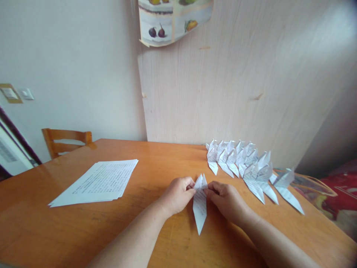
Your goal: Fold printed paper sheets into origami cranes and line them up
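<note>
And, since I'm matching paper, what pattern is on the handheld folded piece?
The folded piece is white with faint grey print, head view.

The left hand (180,196) and right hand (228,203) pinch opposite sides of a folded paper (199,206), its split tips (198,181) toward the wall (178,100), at the wooden worktop (167,156). Printed sheets (102,180) lie stacked to the left; similar paper pieces (254,188) sit clustered at the right. Behind, a chair back (68,134) and a fruit poster (164,20) show.
</note>
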Demonstrator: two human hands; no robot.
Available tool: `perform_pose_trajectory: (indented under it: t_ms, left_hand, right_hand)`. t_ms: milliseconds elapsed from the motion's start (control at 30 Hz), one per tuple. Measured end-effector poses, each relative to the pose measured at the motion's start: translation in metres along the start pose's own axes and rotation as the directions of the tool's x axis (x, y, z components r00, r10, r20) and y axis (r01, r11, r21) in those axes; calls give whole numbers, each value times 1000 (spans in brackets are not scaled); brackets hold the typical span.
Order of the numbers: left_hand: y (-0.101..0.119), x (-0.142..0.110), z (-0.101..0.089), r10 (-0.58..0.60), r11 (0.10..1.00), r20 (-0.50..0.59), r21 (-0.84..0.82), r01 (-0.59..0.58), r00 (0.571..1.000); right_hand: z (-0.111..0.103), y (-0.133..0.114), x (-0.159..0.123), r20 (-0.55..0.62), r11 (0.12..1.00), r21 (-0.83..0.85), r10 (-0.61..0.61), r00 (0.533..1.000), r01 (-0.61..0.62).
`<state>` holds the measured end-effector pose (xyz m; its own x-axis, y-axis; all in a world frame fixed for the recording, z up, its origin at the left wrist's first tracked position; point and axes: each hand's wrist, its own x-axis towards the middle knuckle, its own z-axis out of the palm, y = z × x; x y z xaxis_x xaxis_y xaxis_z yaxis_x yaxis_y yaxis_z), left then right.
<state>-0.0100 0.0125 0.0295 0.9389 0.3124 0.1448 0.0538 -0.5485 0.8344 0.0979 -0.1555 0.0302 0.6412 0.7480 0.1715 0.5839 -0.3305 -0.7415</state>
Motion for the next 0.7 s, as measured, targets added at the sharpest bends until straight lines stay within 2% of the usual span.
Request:
perform_pose_trajectory:
  t_ms: [333, 700]
  left_hand:
    - [0, 0, 2, -18, 999, -39, 26, 19, 999]
    - [-2, 0, 1, 8, 998, -27, 69, -6, 1000]
  right_hand:
    - [2, 4, -1, 2, 1000, 20, 19, 1000, -19]
    - [2, 6, -1, 17, 998, 52, 22, 1000, -23]
